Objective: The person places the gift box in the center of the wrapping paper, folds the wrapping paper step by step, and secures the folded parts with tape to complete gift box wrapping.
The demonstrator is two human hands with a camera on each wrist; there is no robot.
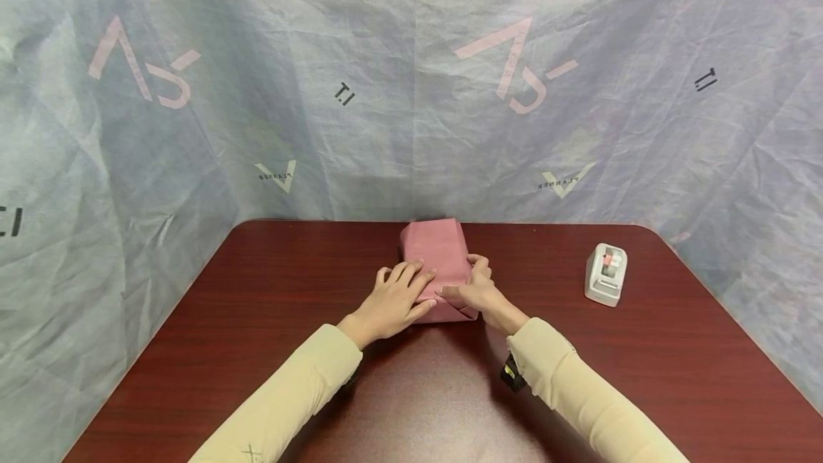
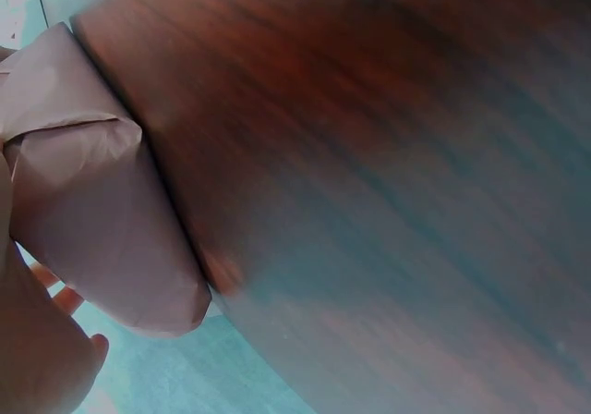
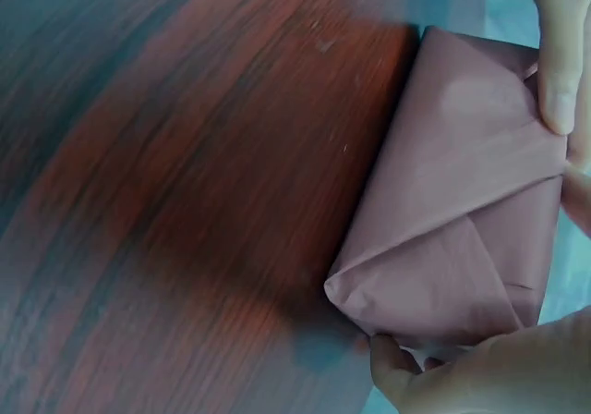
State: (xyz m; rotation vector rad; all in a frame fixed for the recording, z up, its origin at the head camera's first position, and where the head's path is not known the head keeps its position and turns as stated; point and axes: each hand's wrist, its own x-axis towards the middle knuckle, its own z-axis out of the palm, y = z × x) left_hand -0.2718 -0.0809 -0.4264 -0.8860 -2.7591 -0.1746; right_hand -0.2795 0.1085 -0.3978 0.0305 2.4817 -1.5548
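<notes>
A box-shaped package wrapped in pink paper (image 1: 436, 240) lies near the table's far edge. Its near end, in the right wrist view, has slanting paper folds (image 3: 443, 215) that cross over each other. Spread over the package's top left is my left hand (image 1: 388, 306), its thumb near the front edge. My right hand (image 1: 484, 296) holds the near right corner, thumb on top and fingers along the right side. In the left wrist view the wrapped end (image 2: 102, 211) shows a folded corner, while much of the left hand is out of frame.
A white tape dispenser (image 1: 606, 284) stands on the right of the dark red wooden table (image 1: 296, 263). Behind and beside the table hangs a grey printed cloth (image 1: 398, 141). A black device (image 1: 512, 375) sits under the right wrist.
</notes>
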